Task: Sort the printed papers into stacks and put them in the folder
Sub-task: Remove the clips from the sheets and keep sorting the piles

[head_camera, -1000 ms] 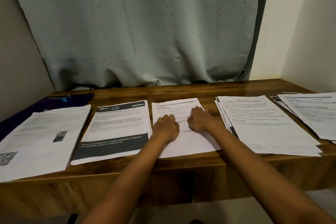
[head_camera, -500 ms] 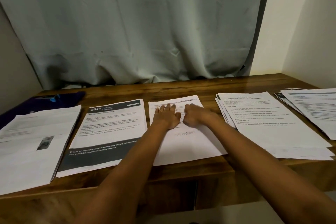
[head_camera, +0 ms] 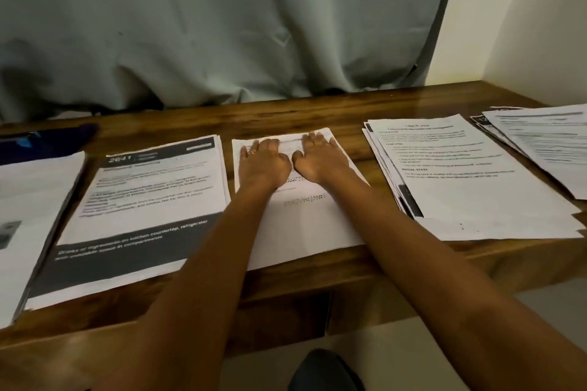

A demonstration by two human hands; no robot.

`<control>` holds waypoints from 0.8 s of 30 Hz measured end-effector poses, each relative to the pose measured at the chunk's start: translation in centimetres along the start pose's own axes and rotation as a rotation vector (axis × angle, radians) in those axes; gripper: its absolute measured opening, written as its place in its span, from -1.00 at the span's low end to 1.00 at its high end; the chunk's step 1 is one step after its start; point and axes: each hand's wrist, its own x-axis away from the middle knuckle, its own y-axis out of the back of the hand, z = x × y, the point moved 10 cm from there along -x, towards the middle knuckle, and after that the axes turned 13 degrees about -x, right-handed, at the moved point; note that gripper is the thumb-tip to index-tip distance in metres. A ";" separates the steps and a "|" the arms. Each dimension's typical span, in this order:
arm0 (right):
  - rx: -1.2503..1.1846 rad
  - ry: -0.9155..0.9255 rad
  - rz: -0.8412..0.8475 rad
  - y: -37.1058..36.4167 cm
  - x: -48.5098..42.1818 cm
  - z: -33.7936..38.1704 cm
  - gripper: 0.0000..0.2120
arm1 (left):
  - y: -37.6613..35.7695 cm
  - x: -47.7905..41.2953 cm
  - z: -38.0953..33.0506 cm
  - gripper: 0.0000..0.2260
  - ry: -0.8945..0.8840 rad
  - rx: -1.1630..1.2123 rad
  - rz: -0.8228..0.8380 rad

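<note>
Desk (head_camera: 317, 111), middle stack (head_camera: 305, 225) at front edge under left hand (head_camera: 263, 165), right hand (head_camera: 319, 162)

A single head-worn wide-angle view looks forward and down from above the near edge of the desk (head_camera: 320, 111), facing the curtain (head_camera: 222, 25) at the far side. The view is close: both forearms (head_camera: 203, 263) enter from the near edge, and the stacks (head_camera: 470, 174) run past the left and right borders.

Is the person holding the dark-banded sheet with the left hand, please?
No, the left hand and the right hand both lie flat on the plain middle papers, beside the dark-banded papers.
</note>
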 end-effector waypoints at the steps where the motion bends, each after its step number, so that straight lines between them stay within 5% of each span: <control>1: 0.008 0.041 0.006 -0.2 0.1 0.6 -0.45 | -0.7 -0.3 0.1 -0.55 -0.009 -0.015 0.054; 7: -0.037 0.142 0.142 -0.8 -0.8 1.7 -0.50 | -0.1 -0.4 0.9 -0.56 0.038 0.030 0.076; 24: 0.129 -0.141 -0.012 1.8 -1.5 -3.9 -0.19 | -1.4 -0.3 1.9 -0.34 0.111 -0.114 0.190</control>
